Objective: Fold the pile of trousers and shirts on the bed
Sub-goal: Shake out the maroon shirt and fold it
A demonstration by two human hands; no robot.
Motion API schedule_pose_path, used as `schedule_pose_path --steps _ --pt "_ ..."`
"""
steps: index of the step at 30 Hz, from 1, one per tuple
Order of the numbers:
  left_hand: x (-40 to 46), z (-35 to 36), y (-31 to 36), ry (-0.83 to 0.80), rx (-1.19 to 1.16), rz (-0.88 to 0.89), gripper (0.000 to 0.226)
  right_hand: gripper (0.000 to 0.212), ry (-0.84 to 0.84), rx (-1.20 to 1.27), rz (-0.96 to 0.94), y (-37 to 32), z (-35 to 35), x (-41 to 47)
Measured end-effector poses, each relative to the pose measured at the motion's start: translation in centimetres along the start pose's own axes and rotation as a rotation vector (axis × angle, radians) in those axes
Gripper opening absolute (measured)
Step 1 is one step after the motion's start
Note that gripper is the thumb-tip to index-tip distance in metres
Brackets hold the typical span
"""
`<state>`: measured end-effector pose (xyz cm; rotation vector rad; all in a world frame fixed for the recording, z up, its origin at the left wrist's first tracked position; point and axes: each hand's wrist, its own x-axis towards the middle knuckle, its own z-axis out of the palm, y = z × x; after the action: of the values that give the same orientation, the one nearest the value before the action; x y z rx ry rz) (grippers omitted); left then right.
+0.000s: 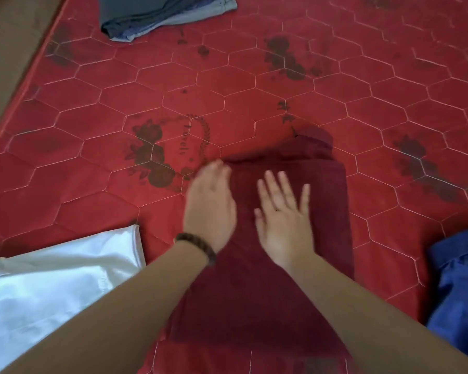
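A dark maroon garment point(327, 211) lies folded into a long strip on the red quilted bed point(173, 85), running from near me toward the middle. My left hand point(210, 203), with a bead bracelet at the wrist, rests flat on the garment's left edge. My right hand point(284, 217) lies flat on the garment's middle with its fingers spread. Neither hand grips the cloth. My forearms cover the garment's near part.
A white garment point(52, 287) lies at the near left. A blue garment point(459, 287) sits at the right edge. Folded grey-blue clothes point(162, 14) lie at the far end of the bed. The bed's left edge point(25, 85) meets a brown floor.
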<state>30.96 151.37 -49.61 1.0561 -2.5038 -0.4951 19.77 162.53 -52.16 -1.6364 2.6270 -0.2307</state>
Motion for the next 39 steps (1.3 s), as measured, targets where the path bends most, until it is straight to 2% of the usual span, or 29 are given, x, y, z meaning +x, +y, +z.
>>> schedule_pose_path --steps 2,3,8,10,12,13,15,17,19,24,26,27,28,30,32,36,39 --pt "-2.4 1.8 0.8 -0.295 0.184 0.135 0.054 0.059 -0.119 -0.007 -0.086 -1.6 1.2 -0.1" --pt "-3.1 2.5 0.2 -0.362 0.253 0.123 0.056 0.059 -0.15 -0.018 -0.092 -1.6 1.8 -0.3" --pt "-3.0 1.9 -4.2 -0.349 0.352 -0.082 0.063 0.06 -0.164 -0.105 0.151 4.9 1.1 -2.4" --pt "-3.0 1.1 -4.2 -0.329 0.404 -0.096 0.063 0.06 -0.179 -0.154 0.24 7.2 0.2 -3.9" --pt "-3.9 0.3 -2.6 -0.273 0.393 -0.044 0.062 0.06 -0.111 -0.122 0.276 6.6 -0.5 -5.4" --pt "-4.8 0.1 -1.5 -0.26 0.354 0.026 0.062 0.06 -0.08 -0.09 0.242 5.3 -0.9 -6.2" --pt "-8.1 0.3 0.6 -0.296 0.252 0.216 0.064 0.061 -0.068 -0.003 0.059 1.9 -0.7 -8.6" --pt "-11.8 0.5 1.3 -0.418 0.217 0.329 0.064 0.06 -0.162 0.026 -0.12 -0.7 0.1 -11.6" --pt "-13.9 0.3 0.0 -0.5 0.239 0.33 0.062 0.059 -0.224 0.0 -0.158 -0.2 0.5 -13.5" --pt "-13.5 -1.4 -1.7 -0.506 0.353 0.262 0.057 0.057 -0.284 -0.033 0.107 6.1 -1.7 -15.2" --pt "-12.9 -2.4 -2.8 -0.497 0.351 0.277 0.055 0.054 -0.31 -0.006 0.062 8.4 -2.9 -15.8" --pt "-12.5 -3.0 -3.5 -0.504 0.345 0.307 0.061 0.053 -0.295 -0.011 0.017 9.6 -3.7 -16.1" --pt "-12.1 -3.7 -4.3 -0.507 0.343 0.345 0.072 0.058 -0.276 -0.025 -0.023 10.7 -4.4 -16.3" --pt "-11.6 -4.7 -6.0 -0.539 0.363 0.408 0.088 0.087 -0.286 -0.08 -0.073 12.5 -5.4 -16.8" --pt "-11.6 -4.9 -7.1 -0.639 0.351 0.405 0.093 0.1 -0.351 -0.133 -0.086 12.8 -5.9 -17.1" --pt "-11.3 -4.4 -7.6 -0.721 0.262 0.334 0.097 0.1 -0.35 -0.093 -0.199 10.6 -4.8 -15.7" --pt "-11.1 -4.7 -7.8 -0.761 0.291 0.369 0.1 0.093 -0.374 -0.035 -0.269 9.2 -4.0 -14.6"
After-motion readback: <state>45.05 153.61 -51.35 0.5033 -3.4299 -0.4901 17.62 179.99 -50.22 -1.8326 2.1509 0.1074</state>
